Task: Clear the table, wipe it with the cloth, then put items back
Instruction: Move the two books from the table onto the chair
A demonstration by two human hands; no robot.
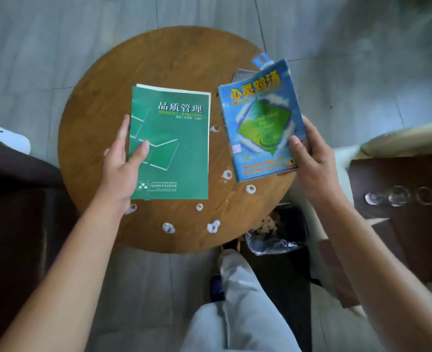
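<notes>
From the head camera we look straight down on a round wooden table [174, 67] standing on a grey floor.

Our left hand [123, 168] lies at the left edge of a green book [170, 146] that rests flat on the table near its middle. The thumb [140, 152] presses on the cover, while the other fingers [123, 130] run along the book's left edge; whether they reach under it we cannot tell. So this hand grips the book at its side, thumb on top.

Our right hand [311, 158] grasps a blue book [260, 120] at its lower right corner. The thumb [296, 148] sits on the front cover and the remaining fingers wrap behind the right edge, mostly hidden. This book is tilted, its far end looks raised from the wood, and it stands to the right of the green one, apart from it. Something grey and a blue tag [261, 60] show from behind its top edge; what they are we cannot tell.

Small white crumpled scraps [168, 227] are scattered on the table, between the two books and along the near rim.

Below the table's right rim stands a bin with a plastic liner [273, 242]. Further right, clear glasses [398, 196] sit on a dark surface. Our pale trouser leg [237, 288] shows at the bottom.
</notes>
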